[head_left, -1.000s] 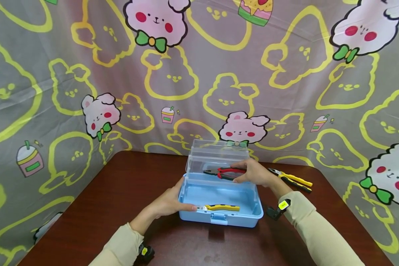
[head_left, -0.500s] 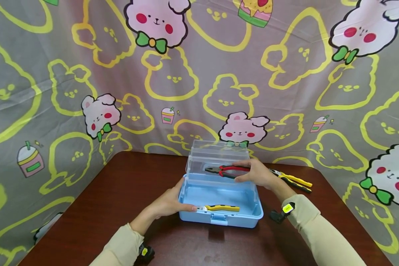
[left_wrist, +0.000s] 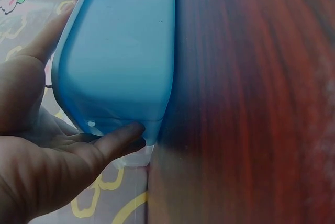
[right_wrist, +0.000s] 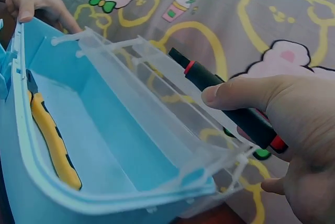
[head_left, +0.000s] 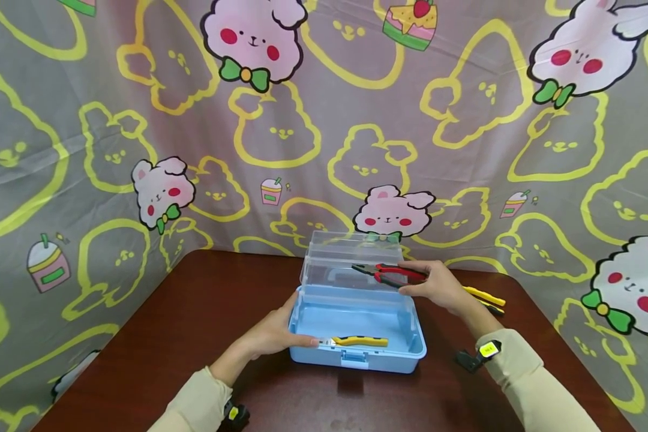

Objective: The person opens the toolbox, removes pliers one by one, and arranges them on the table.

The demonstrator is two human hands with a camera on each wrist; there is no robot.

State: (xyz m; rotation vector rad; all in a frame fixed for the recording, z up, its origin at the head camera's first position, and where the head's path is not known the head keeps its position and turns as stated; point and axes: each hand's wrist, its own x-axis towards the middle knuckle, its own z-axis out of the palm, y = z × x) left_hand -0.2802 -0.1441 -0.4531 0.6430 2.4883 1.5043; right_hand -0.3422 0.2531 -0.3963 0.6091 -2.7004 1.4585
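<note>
inside, the blue box (head_left: pixel 391 363) holds yellow pliers (head_left: pixel 363 341). left hand (head_left: pixel 272 335) grips the box; right hand (head_left: pixel 441 288) pinches red-black pliers (head_left: pixel 379 274).

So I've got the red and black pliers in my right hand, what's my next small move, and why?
Probably carry the red-and-black pliers further right and lower them to the table: your right hand has shifted them that way, and yellow-and-black pliers already lie there.

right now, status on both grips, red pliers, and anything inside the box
Left grip on blue toolbox. Right grip holding red-black pliers aloft. Clear lid open. Yellow pliers inside, along front wall.
</note>
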